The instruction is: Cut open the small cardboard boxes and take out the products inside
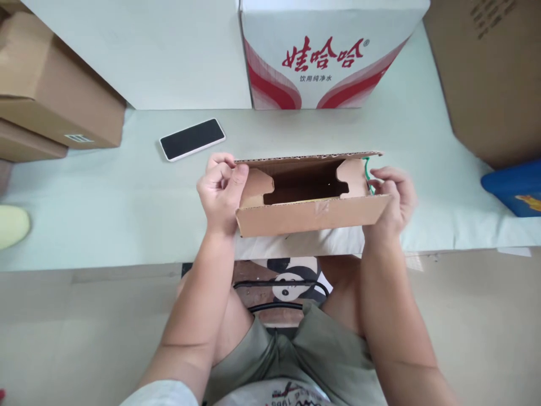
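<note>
the left hand (220,189) pinches the left end of the open cardboard box (304,219) by the table (127,234)'s front edge, where too hard a squeeze might buckle the flap (257,185), while the right hand (395,194) bends its fingers at a thin green strand (366,166), which could snag if tugged, though i can't tell what they grip. left to right come a flat, glossy black phone (193,139), the box's matte brown board with ragged corrugated edges and notched flaps, then the strand's wavy line.

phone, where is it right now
In the head view, the phone lies left of centre on the green cloth, just beyond the left hand that grips the open cardboard box.
</note>
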Demonstrator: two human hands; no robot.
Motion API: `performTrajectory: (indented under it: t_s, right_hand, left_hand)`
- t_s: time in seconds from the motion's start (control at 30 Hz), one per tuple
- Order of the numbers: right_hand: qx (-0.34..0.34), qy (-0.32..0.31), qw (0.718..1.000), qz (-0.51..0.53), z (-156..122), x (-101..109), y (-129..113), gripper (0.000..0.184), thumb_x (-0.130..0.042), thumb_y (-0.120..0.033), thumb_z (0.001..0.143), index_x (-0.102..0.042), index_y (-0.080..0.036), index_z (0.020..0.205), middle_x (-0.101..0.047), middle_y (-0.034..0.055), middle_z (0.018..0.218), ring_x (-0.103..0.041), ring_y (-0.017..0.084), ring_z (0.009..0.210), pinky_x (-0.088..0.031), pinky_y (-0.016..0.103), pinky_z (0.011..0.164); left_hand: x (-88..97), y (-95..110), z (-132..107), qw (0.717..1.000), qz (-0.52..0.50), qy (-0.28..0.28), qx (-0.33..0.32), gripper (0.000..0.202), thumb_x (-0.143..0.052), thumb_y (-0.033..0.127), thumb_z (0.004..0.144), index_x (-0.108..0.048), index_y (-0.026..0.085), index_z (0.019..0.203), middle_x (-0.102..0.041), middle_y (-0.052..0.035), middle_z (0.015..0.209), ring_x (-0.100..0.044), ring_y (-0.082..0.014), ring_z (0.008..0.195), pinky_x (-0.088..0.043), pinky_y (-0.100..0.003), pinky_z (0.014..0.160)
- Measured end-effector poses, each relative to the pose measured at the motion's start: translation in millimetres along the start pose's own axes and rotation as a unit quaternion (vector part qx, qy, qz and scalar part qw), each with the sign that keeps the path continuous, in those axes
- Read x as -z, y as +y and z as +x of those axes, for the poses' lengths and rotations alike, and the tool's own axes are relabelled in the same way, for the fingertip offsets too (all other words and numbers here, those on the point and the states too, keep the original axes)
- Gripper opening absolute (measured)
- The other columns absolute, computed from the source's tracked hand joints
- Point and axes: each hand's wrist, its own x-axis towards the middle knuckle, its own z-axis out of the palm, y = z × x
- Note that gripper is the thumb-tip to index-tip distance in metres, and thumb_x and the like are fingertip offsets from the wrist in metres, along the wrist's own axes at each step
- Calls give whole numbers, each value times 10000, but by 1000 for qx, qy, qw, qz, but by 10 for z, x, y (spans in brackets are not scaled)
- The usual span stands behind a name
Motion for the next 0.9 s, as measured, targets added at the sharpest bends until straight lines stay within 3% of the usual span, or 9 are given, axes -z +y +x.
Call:
performTrajectory:
  t_s: [0.07,0.17,0.23,0.33,0.5,0.6,0.7,0.77,0.9]
  right_hand:
    - [47,-4,996,74,-48,-29,-161,435,-417,-543,1017,-721,-251,911,-581,81,1142,-623,262,1196,-526,518,1094]
    - [72,-57,994,52,-108,-32,-306,669,-275,-675,1035,-798,-277,909,-516,102,1260,-541,325,1369,-492,568,1150]
    - [76,-80,994,23,-135,-7,-346,797,-178,-734,1023,-839,-298,937,-471,115,1273,-496,351,1415,-457,593,1187]
    - [102,-117,987,43,-160,42,-363,783,-184,-691,1029,-862,-323,889,-436,109,1255,-484,352,1400,-410,599,1234]
    - [88,-109,990,37,-203,34,-390,767,-220,-663,1010,-819,-246,774,-410,116,1225,-471,373,1388,-385,616,1250]
    - [102,-90,987,91,-234,-21,-450,663,-290,-596,1000,-773,-213,756,-406,117,1221,-469,366,1354,-376,644,1239]
    - [118,-94,982,110,-271,-71,-536,613,-293,-570,1020,-726,-214,770,-416,118,1223,-503,330,1278,-455,631,1163]
    - [116,-91,986,82,-297,-100,-578,644,-237,-590,1037,-695,-214,785,-410,124,1219,-546,315,1230,-509,607,1108]
    - [107,-28,993,36,-327,-169,-532,658,-160,-640,1016,-634,-223,831,-385,130,1256,-595,335,1213,-567,586,1007]
  left_hand:
    - [-15,-1,-43,999,-24,-26,-8,589,-751,674,895,-613,205,567,-624,-57,959,-667,-212,939,-560,-443,945]
    - [17,-35,-82,993,-41,-112,-16,622,-486,679,1037,-789,275,672,-654,-65,1247,-664,-271,1168,-511,-539,1155]
    - [77,-72,-73,980,-47,-187,-51,709,-362,705,1051,-806,309,666,-622,-18,1409,-602,-297,1308,-449,-537,1258]
    - [188,-106,-21,956,-44,-273,-99,777,-277,762,1025,-820,319,690,-534,62,1572,-509,-319,1431,-336,-509,1368]
    - [333,-109,79,943,30,-322,-78,744,-379,881,925,-786,307,684,-516,89,1601,-455,-382,1503,-348,-611,1348]
    - [380,-141,94,942,36,-322,-87,737,-406,852,935,-751,274,634,-499,106,1624,-443,-384,1520,-328,-601,1356]
    - [371,-145,64,952,-8,-285,-109,746,-363,747,999,-712,248,566,-497,114,1621,-490,-323,1462,-327,-480,1369]
    - [336,-118,40,965,-54,-238,-100,734,-337,683,1016,-687,246,541,-542,90,1558,-545,-287,1375,-398,-434,1320]
    - [279,-79,46,976,-135,-159,-59,689,-422,692,956,-540,204,484,-589,24,1437,-602,-298,1262,-541,-469,1155]
